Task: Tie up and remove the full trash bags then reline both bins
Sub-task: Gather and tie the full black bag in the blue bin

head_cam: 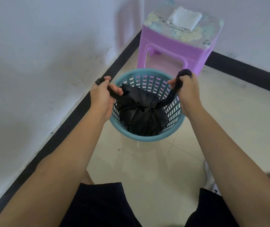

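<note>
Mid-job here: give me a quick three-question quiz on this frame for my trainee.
1. True or false: the black bag is already out of the teal bin.
2. Each hand grips: A) the bin's rim, B) a bag handle, C) nothing?
3. What lies on the purple stool?
Key: 1 false, it sits inside; 2 B, left hand and right hand hold one handle each; 3 a folded white cloth.

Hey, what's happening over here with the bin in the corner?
A person is tying a black trash bag that sits inside a teal bin. The left hand grips one bag handle, the right hand the other, pulling them apart over a knot on top. The bag is not yet out. Behind stands a purple stool with a folded white bundle on it.
</note>
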The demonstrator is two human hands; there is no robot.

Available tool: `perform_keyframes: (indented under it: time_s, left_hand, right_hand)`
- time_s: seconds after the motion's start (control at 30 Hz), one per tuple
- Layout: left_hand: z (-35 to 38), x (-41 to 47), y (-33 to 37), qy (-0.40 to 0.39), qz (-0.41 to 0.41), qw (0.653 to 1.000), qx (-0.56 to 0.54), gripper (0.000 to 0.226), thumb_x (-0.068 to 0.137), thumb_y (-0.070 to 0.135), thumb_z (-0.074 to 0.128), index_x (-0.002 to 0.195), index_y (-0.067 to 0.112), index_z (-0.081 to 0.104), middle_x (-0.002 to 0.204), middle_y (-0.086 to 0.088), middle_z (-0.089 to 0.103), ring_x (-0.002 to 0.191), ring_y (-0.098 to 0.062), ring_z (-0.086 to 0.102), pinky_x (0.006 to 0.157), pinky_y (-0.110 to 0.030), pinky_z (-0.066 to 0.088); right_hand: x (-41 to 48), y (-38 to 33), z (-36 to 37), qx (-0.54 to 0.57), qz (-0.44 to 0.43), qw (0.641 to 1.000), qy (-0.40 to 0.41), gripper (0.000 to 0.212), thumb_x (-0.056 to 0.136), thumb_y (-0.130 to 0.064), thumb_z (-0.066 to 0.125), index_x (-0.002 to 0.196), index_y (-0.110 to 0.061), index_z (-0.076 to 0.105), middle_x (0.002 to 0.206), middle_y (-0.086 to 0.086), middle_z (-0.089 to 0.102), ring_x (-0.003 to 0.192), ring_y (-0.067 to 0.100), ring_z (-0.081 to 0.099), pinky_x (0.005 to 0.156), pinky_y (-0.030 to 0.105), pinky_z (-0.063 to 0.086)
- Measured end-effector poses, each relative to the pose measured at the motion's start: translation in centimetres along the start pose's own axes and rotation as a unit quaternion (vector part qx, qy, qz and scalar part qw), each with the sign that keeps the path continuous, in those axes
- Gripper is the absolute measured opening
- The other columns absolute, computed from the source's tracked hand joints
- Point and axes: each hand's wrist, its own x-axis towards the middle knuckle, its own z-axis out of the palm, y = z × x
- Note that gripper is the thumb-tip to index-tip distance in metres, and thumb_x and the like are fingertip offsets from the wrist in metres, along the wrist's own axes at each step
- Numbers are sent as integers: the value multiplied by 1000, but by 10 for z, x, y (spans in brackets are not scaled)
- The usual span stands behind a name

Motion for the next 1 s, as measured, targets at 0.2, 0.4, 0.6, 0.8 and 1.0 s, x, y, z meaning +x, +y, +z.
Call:
perform_keyframes:
  time_s: [0.2,0.4,0.6,0.8,1.0]
  left_hand:
    - [24,-13,15,-79,-27,994,-74,18,104,10,35,111,4,51,57,-4,48,55,-19,53,61,-33,51]
    - [42,-28,21,-112,-49,988,-95,22,105,10,35,103,3,55,55,-4,46,54,-17,51,60,-33,51]
    - [34,-21,5,-87,-40,991,94,42,94,42,61,123,14,54,110,-1,70,90,-6,67,95,-33,53]
    - [1,-24,-41,-207,-6,911,357,77,72,40,85,134,20,43,98,13,72,87,2,68,88,-25,53]
    - [3,-12,-53,-156,218,822,503,25,89,26,70,107,9,71,98,-3,72,91,-20,66,87,-33,51]
  right_hand:
    - [-22,39,3,-459,-196,835,-231,49,84,-43,67,129,-31,54,120,-4,58,108,11,58,97,35,48]
    - [-32,72,2,-662,-155,698,-223,44,91,-56,56,120,-23,60,116,0,57,109,28,61,82,41,50]
    - [-19,57,-12,-654,-119,721,-193,26,95,-36,53,108,-15,60,120,5,62,115,31,57,85,40,45]
    - [-21,63,4,-644,-139,723,-210,19,94,-33,53,102,-17,59,111,5,65,109,33,60,83,42,49]
    - [-21,66,1,-528,-84,801,-269,20,91,-35,66,105,-21,70,101,2,73,101,28,64,87,42,50]
